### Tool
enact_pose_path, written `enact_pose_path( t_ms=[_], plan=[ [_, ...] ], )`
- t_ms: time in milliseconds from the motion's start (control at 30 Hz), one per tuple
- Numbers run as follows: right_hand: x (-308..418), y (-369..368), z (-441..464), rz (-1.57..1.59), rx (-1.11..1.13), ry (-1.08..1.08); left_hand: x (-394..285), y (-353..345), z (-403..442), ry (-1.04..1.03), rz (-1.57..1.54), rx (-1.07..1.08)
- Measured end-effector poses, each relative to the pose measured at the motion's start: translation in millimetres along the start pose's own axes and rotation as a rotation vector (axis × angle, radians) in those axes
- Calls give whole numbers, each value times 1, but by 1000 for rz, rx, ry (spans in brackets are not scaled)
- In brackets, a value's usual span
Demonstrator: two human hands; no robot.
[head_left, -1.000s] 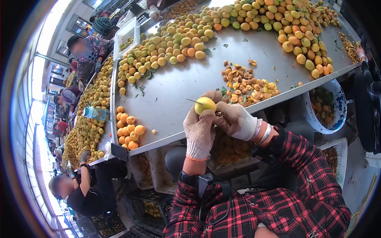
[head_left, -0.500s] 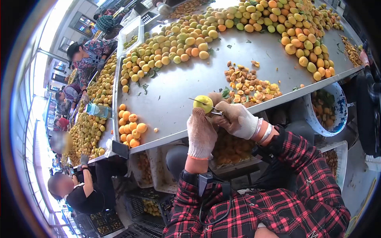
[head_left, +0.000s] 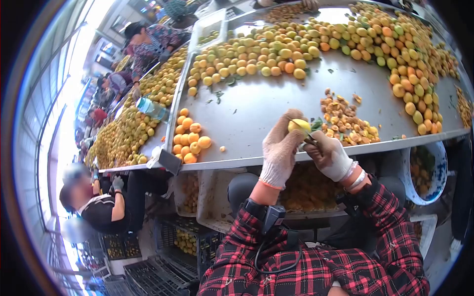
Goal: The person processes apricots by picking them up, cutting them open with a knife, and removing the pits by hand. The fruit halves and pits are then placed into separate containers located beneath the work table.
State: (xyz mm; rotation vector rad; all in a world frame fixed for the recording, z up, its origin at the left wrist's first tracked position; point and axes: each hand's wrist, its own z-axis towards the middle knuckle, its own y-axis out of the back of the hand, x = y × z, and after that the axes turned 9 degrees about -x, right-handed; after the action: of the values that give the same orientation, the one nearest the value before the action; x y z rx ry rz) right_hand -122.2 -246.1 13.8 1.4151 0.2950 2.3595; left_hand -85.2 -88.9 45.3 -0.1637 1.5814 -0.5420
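Over the table's near edge, my gloved left hand (head_left: 279, 150) is closed around a yellow-green apricot (head_left: 301, 126). My right hand (head_left: 333, 158), also gloved, is closed on the handle of a small knife (head_left: 308, 135). Its thin blade lies against the apricot; how deep it goes I cannot tell. Just beyond my hands, a heap of split apricot pieces (head_left: 345, 118) rests on the metal table (head_left: 247, 111), a few green leaves beside it.
Whole apricots (head_left: 266, 54) are banked along the table's far side. Several orange apricots (head_left: 190, 138) sit at the left corner. A blue-white bucket (head_left: 425, 195) stands below at right, crates (head_left: 163, 266) at lower left. Co-workers sit along the left, one in a black shirt (head_left: 101, 214).
The view has swung, shifting the table's contents rightward. My left fingers now wrap behind the apricot, which is turned differently against the knife. Both hands stay close together.
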Motion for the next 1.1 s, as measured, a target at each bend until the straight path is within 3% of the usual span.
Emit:
enact_pose_path(
  t_ms=[133,167,233,300,367,567,633,700,767,900,1000,1033,1100],
  plan=[
    [7,3,5,-62,-27,8,1,3,-1,206,-59,21],
    [9,3,5,-107,-49,-4,-1,1,-1,197,-57,16],
    [5,1,4,-157,-56,3,-4,-6,0,2,304,-61],
    [2,-1,4,-201,-83,-3,5,-8,4,1,276,-93],
    [1,-3,5,-209,-91,-6,13,-8,6,-222,441,-108],
    [2,-5,4,-98,-34,-28,17,-16,5,-183,406,-203],
    [1,-7,6,174,-7,-67,20,-14,8,-177,390,-210],
    [-6,-6,5,207,-21,-6,16,-7,10,-116,319,-133],
    [11,8,9,486,277,-557,5,-7,9,-97,349,-96],
    [28,18,12,698,312,-745,-2,-14,8,-37,280,-54],
    [16,12,12,535,234,-574,6,-16,10,-201,373,-211],
    [14,16,14,440,197,-463,2,-20,12,-180,128,-306],
    [11,27,18,340,213,-472,4,3,25,-242,-12,-353]
  ],
)
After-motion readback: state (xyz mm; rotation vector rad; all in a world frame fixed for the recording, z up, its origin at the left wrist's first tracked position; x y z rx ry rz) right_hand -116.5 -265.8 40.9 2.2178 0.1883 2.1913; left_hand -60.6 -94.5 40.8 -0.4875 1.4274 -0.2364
